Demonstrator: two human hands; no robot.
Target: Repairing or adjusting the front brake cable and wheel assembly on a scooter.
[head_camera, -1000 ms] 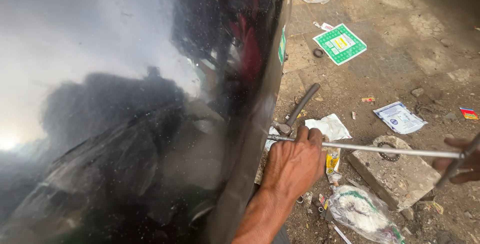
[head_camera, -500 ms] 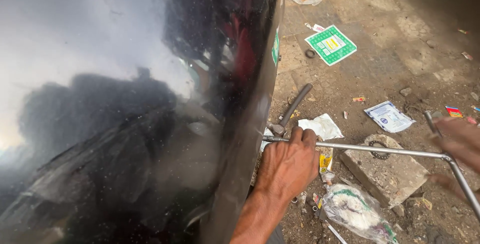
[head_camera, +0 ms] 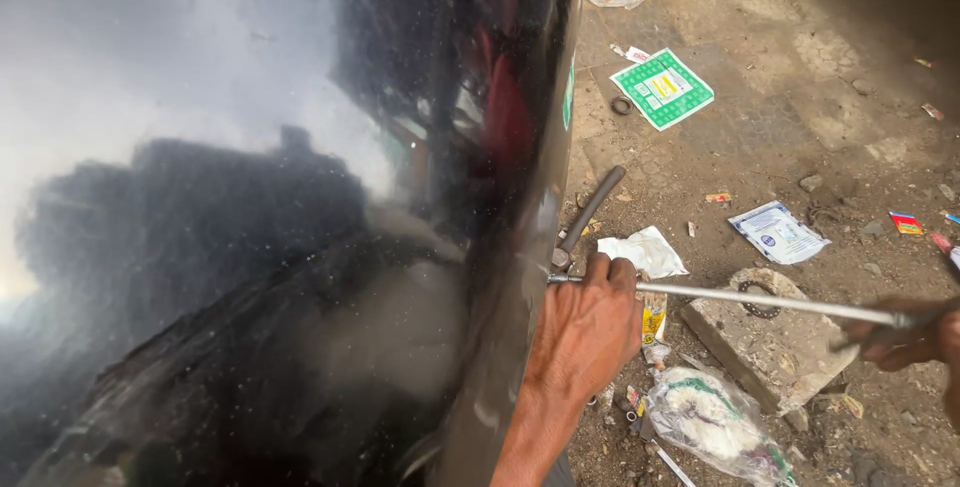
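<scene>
Tightening or loosening with a long metal rod (head_camera: 740, 297) is judged to be in hand: its left end is clenched in the left hand (head_camera: 585, 332) against the glossy black body panel (head_camera: 300, 247), its right end gripped by the right hand (head_camera: 915, 339). A steady turn is called for next. Compared with earlier, the rod's right end has been swung and is now held level above the stone block (head_camera: 775, 352).
</scene>
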